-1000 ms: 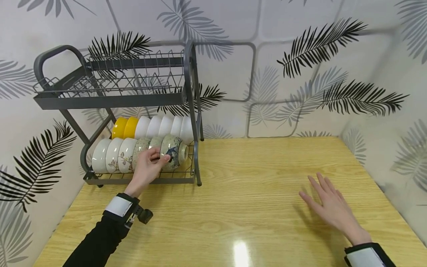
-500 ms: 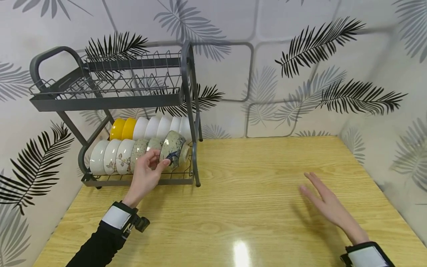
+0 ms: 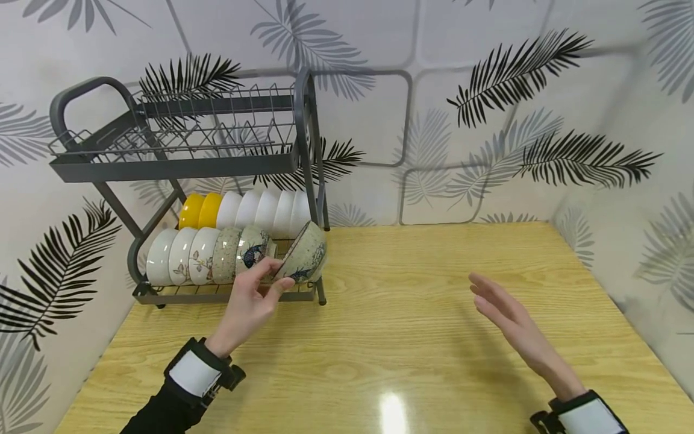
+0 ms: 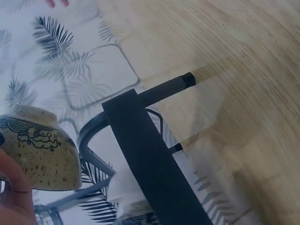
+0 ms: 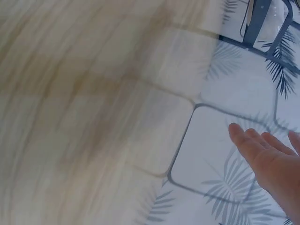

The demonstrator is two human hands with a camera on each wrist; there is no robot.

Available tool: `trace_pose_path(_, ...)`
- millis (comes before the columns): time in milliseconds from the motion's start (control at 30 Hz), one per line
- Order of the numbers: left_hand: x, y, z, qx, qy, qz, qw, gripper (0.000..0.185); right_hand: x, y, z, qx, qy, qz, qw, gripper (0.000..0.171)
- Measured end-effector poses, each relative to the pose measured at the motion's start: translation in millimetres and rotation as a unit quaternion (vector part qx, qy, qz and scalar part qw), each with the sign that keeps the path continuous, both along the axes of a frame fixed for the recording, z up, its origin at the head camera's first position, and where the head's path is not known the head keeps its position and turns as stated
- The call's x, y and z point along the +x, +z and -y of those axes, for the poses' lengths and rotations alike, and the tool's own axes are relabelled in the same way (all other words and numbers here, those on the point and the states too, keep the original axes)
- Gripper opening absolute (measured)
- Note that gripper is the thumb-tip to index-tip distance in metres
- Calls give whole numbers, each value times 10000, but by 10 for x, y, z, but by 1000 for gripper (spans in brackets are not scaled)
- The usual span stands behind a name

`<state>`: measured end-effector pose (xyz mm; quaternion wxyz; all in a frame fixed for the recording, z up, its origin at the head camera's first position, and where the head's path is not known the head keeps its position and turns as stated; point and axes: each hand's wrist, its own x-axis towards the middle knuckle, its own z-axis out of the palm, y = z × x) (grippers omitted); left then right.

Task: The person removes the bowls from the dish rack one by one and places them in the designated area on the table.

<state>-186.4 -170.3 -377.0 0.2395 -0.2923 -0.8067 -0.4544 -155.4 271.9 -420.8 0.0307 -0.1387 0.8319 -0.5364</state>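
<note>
A speckled, blue-patterned bowl [image 3: 305,253] is tilted at the right front of the dish rack, apart from the bowls standing there. My left hand [image 3: 250,304] pinches its rim between thumb and fingers. In the left wrist view the same bowl [image 4: 44,152] shows its foot and a dark wave pattern. Another blue-patterned bowl [image 3: 252,248] stands in the rack just left of it. Over the right side of the table, my right hand [image 3: 512,322] is held with its fingers straight and touches nothing.
The dark two-tier dish rack [image 3: 179,167] stands at the left. Its lower tier carries a front row of white and speckled bowls [image 3: 179,256] and a back row of white and yellow bowls [image 3: 210,210]. A patterned wall [image 3: 374,120] backs the wooden table [image 3: 401,289].
My left hand has drawn the bowl out of the front row, moving it right and toward me and tilting it. The right hand has shifted left.
</note>
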Motion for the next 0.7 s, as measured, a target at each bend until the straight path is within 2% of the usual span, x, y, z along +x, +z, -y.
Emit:
trace_pose_path(167,59,-4,-96,-507,-551,-919,9929,30,17,37,153,-564,276,-528,9966,53)
trace_pose_path(267,118,8,-166,-1022,-686,-1221,9848,15,26,59,243,-726,462,-881,9924,56)
trace_pose_path(333,156,11,-215,-1357,-719,-1429,9778,8,30,74,306,-783,600,-1144,9885,58)
trace_pose_path(433,193,-2,-287,-1714,-835,-1738,9662,19,38,94,401,-769,752,-1519,9825,63)
trace_pose_path(567,235,-29,-371,-2159,-914,-2052,9502,5,60,115,526,-592,842,-1822,9779,71)
trace_pose_path(700,267,-56,-451,-2612,-878,-2347,9322,16,75,139,643,-336,889,-2092,9732,78)
